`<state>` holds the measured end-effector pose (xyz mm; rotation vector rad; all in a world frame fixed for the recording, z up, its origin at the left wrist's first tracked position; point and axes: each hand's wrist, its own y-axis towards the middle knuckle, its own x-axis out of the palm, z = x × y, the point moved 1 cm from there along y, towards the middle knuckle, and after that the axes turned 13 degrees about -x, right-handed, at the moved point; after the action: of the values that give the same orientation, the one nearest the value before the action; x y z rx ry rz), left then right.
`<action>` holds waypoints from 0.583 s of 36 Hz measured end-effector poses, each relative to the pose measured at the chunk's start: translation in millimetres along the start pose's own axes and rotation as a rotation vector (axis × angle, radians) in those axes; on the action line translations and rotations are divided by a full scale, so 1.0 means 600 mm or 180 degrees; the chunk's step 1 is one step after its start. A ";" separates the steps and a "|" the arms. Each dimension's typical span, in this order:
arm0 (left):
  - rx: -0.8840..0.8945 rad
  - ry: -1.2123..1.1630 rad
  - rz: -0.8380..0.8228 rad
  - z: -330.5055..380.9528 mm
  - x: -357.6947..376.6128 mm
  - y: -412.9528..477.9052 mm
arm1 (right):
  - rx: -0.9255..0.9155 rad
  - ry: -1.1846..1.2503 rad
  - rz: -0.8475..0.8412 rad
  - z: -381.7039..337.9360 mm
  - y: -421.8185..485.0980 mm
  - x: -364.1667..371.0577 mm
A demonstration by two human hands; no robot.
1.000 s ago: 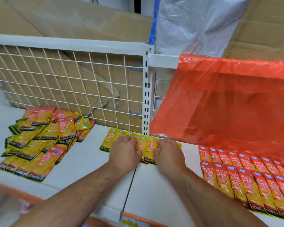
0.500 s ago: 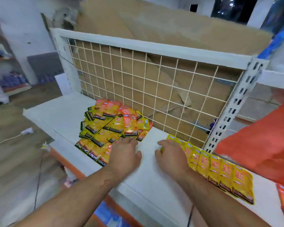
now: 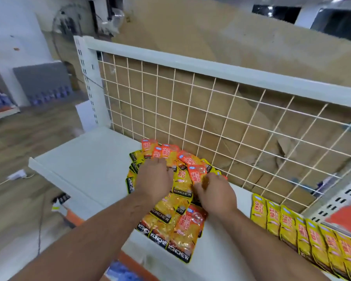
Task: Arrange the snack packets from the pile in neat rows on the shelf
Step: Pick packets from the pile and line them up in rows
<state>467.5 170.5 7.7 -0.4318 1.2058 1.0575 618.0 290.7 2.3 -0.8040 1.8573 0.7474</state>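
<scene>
Head view. The pile of snack packets (image 3: 171, 201) lies on the white shelf (image 3: 85, 165), against the wire mesh back (image 3: 211, 118); packets overlap untidily, most with long axes running from shelf front toward the mesh. To the pile's right, a row of yellow packets (image 3: 304, 232) stands aligned, long axes likewise front-to-back. Left hand (image 3: 154, 179) rests palm-down on the pile, fingers spread flat. Right hand (image 3: 213, 191) is palm-down, fingers curled onto a packet; firm grip cannot be confirmed.

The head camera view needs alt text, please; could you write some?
Two bare hands, left hand and right hand, press into a loose pile of yellow and orange snack packets on a white metal shelf; a neat row of yellow packets lies to the right.
</scene>
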 end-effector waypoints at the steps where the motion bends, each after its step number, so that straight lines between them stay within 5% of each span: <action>1: 0.0015 0.0018 -0.0026 -0.003 0.000 0.015 | 0.0080 0.0010 -0.0024 -0.004 0.006 0.004; 15: -0.0224 -0.0111 -0.0546 -0.010 0.024 0.109 | 0.0601 -0.0492 -0.0139 -0.011 0.036 0.017; 21: -0.0317 -0.0616 -0.0563 -0.003 0.016 0.111 | 0.0985 0.0520 0.0125 0.004 0.037 0.012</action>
<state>410.5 205.4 14.3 -0.4924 0.9292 0.9852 599.6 304.3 -1.8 -0.6450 2.0757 0.4115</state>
